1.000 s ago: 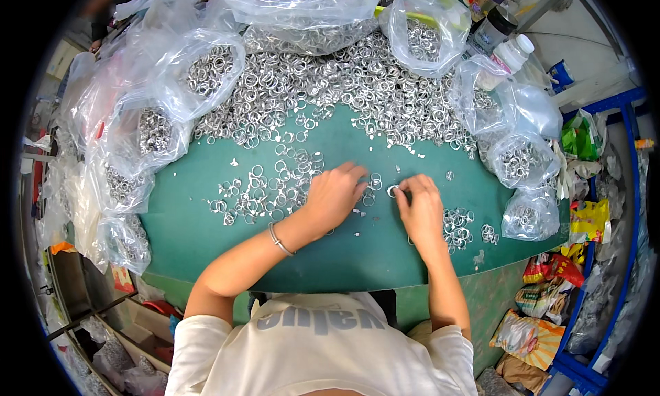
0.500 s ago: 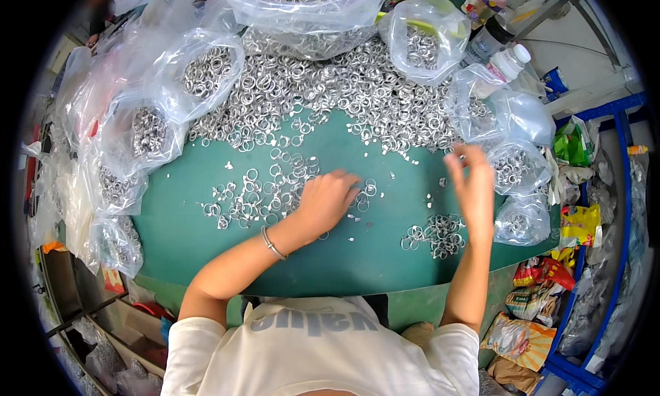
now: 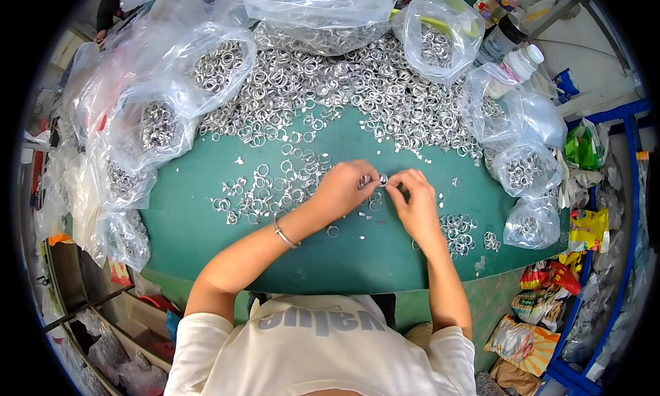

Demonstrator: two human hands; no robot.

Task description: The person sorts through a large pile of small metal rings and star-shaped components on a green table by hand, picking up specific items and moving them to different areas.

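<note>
Over the middle of the green table (image 3: 330, 265), my two hands meet at a small silver ring (image 3: 383, 180). My left hand (image 3: 344, 190) is closed, with silver rings showing at its fingertips. The fingers of my right hand (image 3: 416, 202) pinch together at the same ring from the other side. Loose silver rings (image 3: 275, 186) lie scattered to the left of my left hand. To the right of my right hand sits a small cluster of rings (image 3: 459, 232). Beyond both hands spreads a large heap of silver rings (image 3: 330, 80).
Clear plastic bags of rings line the heap, such as one at left (image 3: 159, 129), one at back right (image 3: 434, 45) and one at right (image 3: 531, 221). A white bottle (image 3: 522, 62) stands at far right. Blue shelving (image 3: 629, 190) rises beyond the right edge.
My right hand has come left and down from beside the right-hand bags to meet my left hand. A ring now shows between them. A few rings lie newly apart, right of the small cluster.
</note>
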